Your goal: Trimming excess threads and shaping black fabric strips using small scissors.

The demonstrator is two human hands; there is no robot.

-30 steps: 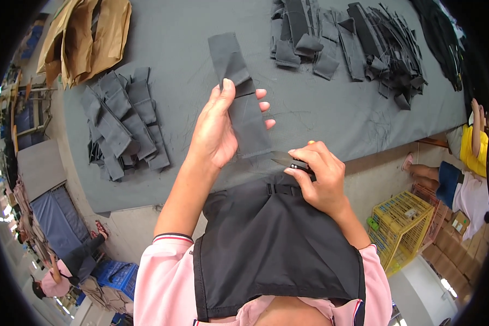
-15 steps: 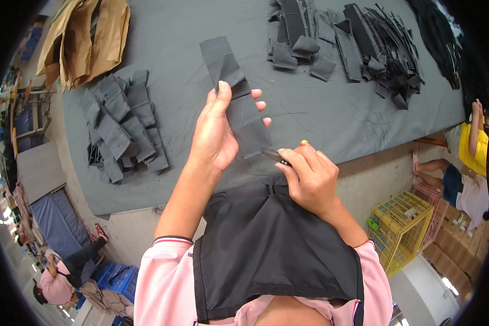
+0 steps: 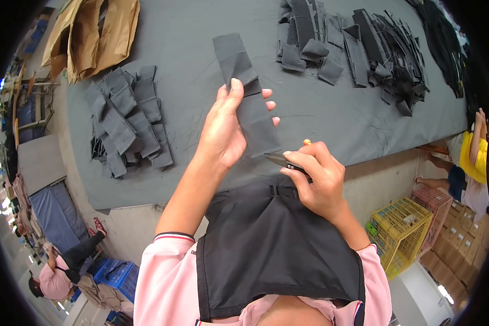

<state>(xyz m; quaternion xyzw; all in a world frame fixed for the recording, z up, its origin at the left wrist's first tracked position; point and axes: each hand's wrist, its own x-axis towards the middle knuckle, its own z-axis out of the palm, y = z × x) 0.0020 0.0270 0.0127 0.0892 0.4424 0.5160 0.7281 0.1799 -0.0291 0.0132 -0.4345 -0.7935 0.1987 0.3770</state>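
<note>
A dark grey fabric strip [image 3: 259,122] lies across the palm of my left hand [image 3: 223,126]. The thumb presses on it from above, and the fingertips show past its right side. Its far end reaches over the table, and its near end hangs toward me. My right hand [image 3: 321,175] is closed around a pair of small dark thread snips [image 3: 280,160]. Their blade tips point left, close by the strip's lower edge; whether they touch it I cannot tell. A small yellow-orange bit [image 3: 307,142] shows above the right fingers.
The grey-covered table [image 3: 201,182] holds a pile of folded fabric pieces [image 3: 127,117] at left and more strips [image 3: 358,51] at far right. A brown paper bag [image 3: 95,38] stands far left. Loose threads are scattered about. Crates [image 3: 399,231] and other people are beyond the edges.
The snips have drawn slightly back from the strip's near edge, and their blades show more fully. The whole scene has shifted a little to the right in view. The left hand keeps its hold.
</note>
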